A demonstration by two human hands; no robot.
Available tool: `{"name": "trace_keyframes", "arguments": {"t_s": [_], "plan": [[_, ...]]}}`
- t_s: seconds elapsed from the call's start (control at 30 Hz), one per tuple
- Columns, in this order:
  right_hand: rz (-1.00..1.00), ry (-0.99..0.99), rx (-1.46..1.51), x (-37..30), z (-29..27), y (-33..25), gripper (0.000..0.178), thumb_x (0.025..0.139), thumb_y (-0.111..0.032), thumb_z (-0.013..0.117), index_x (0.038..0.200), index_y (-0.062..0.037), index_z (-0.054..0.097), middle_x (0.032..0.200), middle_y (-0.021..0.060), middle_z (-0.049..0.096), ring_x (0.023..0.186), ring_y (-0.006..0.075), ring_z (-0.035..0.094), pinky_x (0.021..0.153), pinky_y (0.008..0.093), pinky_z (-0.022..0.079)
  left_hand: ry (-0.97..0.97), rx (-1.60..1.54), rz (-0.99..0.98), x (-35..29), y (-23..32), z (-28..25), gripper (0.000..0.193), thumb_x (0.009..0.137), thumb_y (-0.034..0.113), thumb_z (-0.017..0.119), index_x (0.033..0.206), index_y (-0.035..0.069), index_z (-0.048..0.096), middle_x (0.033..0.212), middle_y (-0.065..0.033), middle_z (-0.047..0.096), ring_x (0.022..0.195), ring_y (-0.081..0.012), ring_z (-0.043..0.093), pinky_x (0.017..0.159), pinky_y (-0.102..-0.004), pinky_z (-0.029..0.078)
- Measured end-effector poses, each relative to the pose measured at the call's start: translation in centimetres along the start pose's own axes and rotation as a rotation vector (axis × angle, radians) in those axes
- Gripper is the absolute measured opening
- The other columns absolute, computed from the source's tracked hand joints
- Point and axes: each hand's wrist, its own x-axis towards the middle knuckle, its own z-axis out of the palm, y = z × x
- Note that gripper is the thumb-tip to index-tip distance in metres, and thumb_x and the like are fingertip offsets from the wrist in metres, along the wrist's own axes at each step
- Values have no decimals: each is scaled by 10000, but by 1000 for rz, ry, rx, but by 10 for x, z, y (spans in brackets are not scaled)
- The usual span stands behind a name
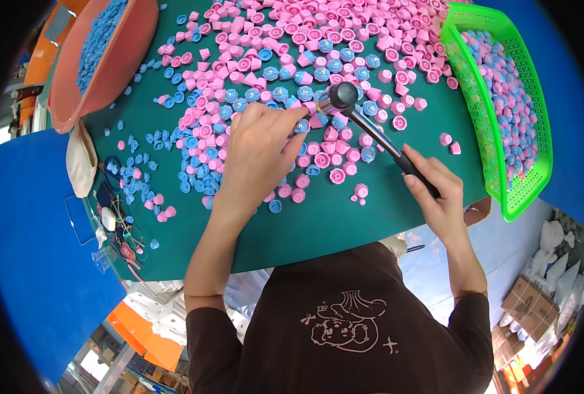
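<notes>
Black hammer (378,136) slanted, right fingers (426,165) wrapped round it; left fingers (288,119) arched palm-down, pinching blue piece (302,126).

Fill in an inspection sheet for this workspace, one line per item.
Surface: green tabletop, strewn with small pieces.
Job's things: pink pieces and blue pieces, some joined; hammer, its head over them.
Containers: green basket at right, mixed pieces inside; red basin at left, blue ones inside.
Clutter: white oval object and clear cup at the left edge.
Left hand: fingertips by a blue-topped piece; grip unclear.
Right hand: closed around the hammer's handle.
Cables: thin strands among the clutter, kind unclear.
Surroundings: cardboard box and white bags, lower right.
</notes>
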Motion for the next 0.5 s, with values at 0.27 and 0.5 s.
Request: {"name": "trace_keyframes", "arguments": {"t_s": [0.27, 0.5], "plan": [[-46, -38, -68, -2, 5, -10, 405, 851, -19, 662, 1253, -4, 612, 796, 81, 572, 664, 162, 519, 605, 277, 420, 5, -62, -32, -2, -4, -3, 402, 708, 96, 777, 1093, 97, 660, 827, -24, 647, 831, -226, 550, 760, -374, 421], [-157, -133, -232, 11, 13, -14, 434, 821, 40, 666, 1249, -3, 611, 844, 94, 579, 652, 175, 534, 571, 289, 438, 317, 76, -220, -21, -33, -61, 240, 732, 102, 792, 961, 70, 726, 843, -43, 686, 757, -174, 576, 686, -304, 473]]}}
